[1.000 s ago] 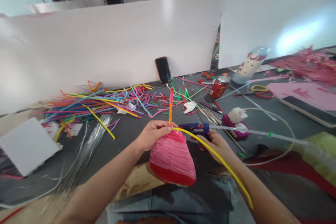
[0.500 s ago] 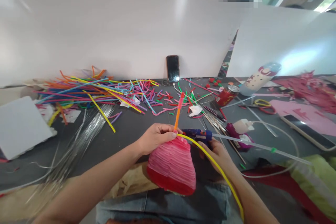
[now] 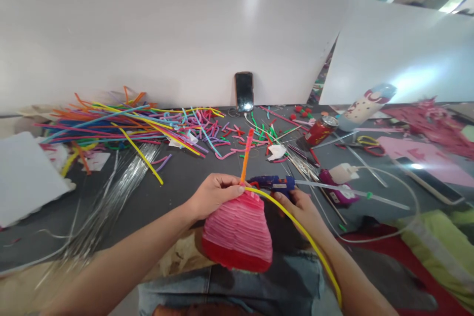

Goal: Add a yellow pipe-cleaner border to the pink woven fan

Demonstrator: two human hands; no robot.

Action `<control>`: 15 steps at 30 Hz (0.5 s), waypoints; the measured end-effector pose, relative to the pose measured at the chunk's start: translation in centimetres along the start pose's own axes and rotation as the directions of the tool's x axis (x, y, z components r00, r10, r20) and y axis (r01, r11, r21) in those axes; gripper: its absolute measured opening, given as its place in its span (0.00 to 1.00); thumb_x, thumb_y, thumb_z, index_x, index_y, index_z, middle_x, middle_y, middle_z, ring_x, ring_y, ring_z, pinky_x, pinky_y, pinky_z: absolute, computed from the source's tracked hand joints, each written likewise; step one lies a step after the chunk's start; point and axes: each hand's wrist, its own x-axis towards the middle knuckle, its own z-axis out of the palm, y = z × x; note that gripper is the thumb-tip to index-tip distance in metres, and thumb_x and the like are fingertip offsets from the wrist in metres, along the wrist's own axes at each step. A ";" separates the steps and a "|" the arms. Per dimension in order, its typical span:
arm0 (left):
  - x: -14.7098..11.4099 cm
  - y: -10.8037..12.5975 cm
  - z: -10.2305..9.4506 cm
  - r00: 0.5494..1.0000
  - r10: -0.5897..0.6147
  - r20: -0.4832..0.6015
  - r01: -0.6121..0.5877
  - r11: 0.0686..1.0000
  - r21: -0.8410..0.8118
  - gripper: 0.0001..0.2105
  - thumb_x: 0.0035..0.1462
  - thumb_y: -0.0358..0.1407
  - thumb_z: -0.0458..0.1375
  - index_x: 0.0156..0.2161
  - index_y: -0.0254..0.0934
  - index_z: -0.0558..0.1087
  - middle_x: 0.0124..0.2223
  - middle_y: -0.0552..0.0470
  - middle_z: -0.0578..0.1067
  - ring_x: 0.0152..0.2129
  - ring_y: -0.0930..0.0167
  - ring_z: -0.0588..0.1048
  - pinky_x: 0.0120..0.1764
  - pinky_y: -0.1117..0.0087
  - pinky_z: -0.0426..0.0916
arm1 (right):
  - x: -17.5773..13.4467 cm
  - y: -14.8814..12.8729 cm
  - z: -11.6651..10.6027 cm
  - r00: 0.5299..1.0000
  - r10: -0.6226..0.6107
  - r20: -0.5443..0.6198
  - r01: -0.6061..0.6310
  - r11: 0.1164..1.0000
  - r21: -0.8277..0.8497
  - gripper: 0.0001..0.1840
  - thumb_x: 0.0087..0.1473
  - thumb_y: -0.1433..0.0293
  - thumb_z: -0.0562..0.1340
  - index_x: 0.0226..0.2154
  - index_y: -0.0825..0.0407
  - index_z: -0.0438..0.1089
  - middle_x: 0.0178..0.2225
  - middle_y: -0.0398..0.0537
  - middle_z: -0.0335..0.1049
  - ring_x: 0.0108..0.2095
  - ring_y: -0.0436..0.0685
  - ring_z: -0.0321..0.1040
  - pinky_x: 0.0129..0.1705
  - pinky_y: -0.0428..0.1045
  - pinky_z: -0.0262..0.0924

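My left hand [image 3: 221, 192] pinches the narrow top of a pink and red ridged, cone-like craft piece [image 3: 239, 232]. From that top an orange and red pipe cleaner [image 3: 247, 155] stands up, and a long yellow pipe cleaner [image 3: 299, 227] curves away over my right forearm. My right hand [image 3: 296, 205] is closed round the handle of a blue glue gun [image 3: 272, 183], its nozzle pointing left, close to the pinched top. A clear glue stick [image 3: 333, 188] sticks out of the gun's back. Some right-hand fingers are hidden behind the gun and the yellow pipe cleaner.
Many coloured pipe cleaners [image 3: 122, 121] are heaped at the back left, with cut bits [image 3: 211, 133] alongside. A phone [image 3: 244, 91] leans on the white partition [image 3: 166, 39]. A red can [image 3: 321, 131], a bottle [image 3: 366, 107], scissors [image 3: 370, 144] and another phone [image 3: 429, 180] lie or stand to the right.
The view has shifted slightly. Both hands keep their grips on the craft piece and glue gun; the gun's nozzle sits a little higher and is more visible beside the orange and red pipe cleaner.
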 end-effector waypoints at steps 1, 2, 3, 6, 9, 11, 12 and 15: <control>-0.1 0.0 0.0 1.000 -0.003 -0.003 0.003 1.000 -0.012 0.09 0.46 0.40 0.65 0.26 0.34 0.77 0.33 0.50 0.78 0.26 0.73 0.72 0.31 0.74 0.64 | 0.0 -0.1 0.0 1.000 0.007 -0.003 -0.007 1.000 -0.007 0.19 0.52 0.51 0.57 0.31 0.49 0.69 0.24 0.49 0.74 0.24 0.60 0.69 0.25 0.52 0.64; -0.1 0.0 0.0 1.000 -0.007 -0.001 0.007 1.000 -0.022 0.09 0.46 0.40 0.65 0.27 0.34 0.78 0.34 0.49 0.78 0.27 0.73 0.72 0.32 0.74 0.64 | 0.0 -0.2 0.0 1.000 0.007 -0.009 -0.007 1.000 -0.018 0.17 0.53 0.52 0.57 0.32 0.48 0.70 0.26 0.49 0.75 0.25 0.61 0.70 0.25 0.52 0.64; -0.2 0.1 0.0 1.000 -0.015 -0.004 0.015 0.999 -0.032 0.09 0.46 0.39 0.65 0.28 0.33 0.78 0.35 0.49 0.79 0.27 0.73 0.72 0.33 0.74 0.65 | 0.0 -0.3 -0.1 1.000 0.001 -0.007 -0.002 1.000 -0.023 0.16 0.53 0.53 0.58 0.33 0.47 0.70 0.28 0.50 0.76 0.26 0.61 0.71 0.25 0.52 0.64; -0.4 0.7 -0.4 0.998 -0.023 -0.058 0.018 0.996 -0.088 0.09 0.46 0.39 0.66 0.30 0.33 0.79 0.43 0.46 0.78 0.29 0.73 0.73 0.34 0.73 0.65 | 0.3 -0.2 -1.2 0.998 -0.051 -0.032 0.046 0.988 -0.146 0.17 0.53 0.53 0.58 0.34 0.47 0.72 0.29 0.52 0.76 0.29 0.63 0.72 0.27 0.53 0.64; -0.4 1.6 -1.4 0.981 0.044 -0.188 -0.076 0.984 -0.163 0.09 0.44 0.37 0.67 0.27 0.32 0.78 0.47 0.44 0.77 0.31 0.72 0.74 0.35 0.72 0.66 | 1.1 0.4 -3.1 0.959 -0.160 -0.235 0.052 0.911 -0.409 0.22 0.53 0.52 0.54 0.34 0.52 0.72 0.30 0.58 0.74 0.32 0.68 0.72 0.32 0.58 0.65; -0.4 2.1 -2.2 0.965 0.075 -0.252 -0.127 0.972 -0.199 0.09 0.43 0.37 0.68 0.26 0.31 0.77 0.43 0.45 0.78 0.30 0.72 0.74 0.35 0.72 0.66 | 2.0 1.1 -4.3 0.897 -0.266 -0.352 0.035 0.838 -0.545 0.24 0.54 0.54 0.54 0.42 0.56 0.70 0.34 0.62 0.74 0.37 0.71 0.72 0.36 0.60 0.65; -0.4 2.4 -2.7 0.957 0.081 -0.280 -0.144 0.967 -0.210 0.09 0.42 0.37 0.68 0.26 0.31 0.77 0.39 0.46 0.79 0.28 0.73 0.74 0.34 0.72 0.67 | 2.5 1.4 -4.8 0.870 -0.343 -0.353 0.053 0.778 -0.626 0.25 0.55 0.56 0.53 0.47 0.56 0.68 0.37 0.62 0.74 0.39 0.71 0.72 0.37 0.60 0.65; -0.4 3.1 -4.1 0.905 0.119 -0.408 -0.226 0.947 -0.226 0.10 0.40 0.37 0.69 0.27 0.32 0.77 0.28 0.50 0.78 0.24 0.74 0.74 0.33 0.72 0.67 | 3.8 2.2 -5.6 0.801 -0.529 -0.281 0.120 0.601 -0.790 0.27 0.58 0.63 0.50 0.58 0.56 0.57 0.47 0.64 0.70 0.44 0.70 0.70 0.41 0.60 0.65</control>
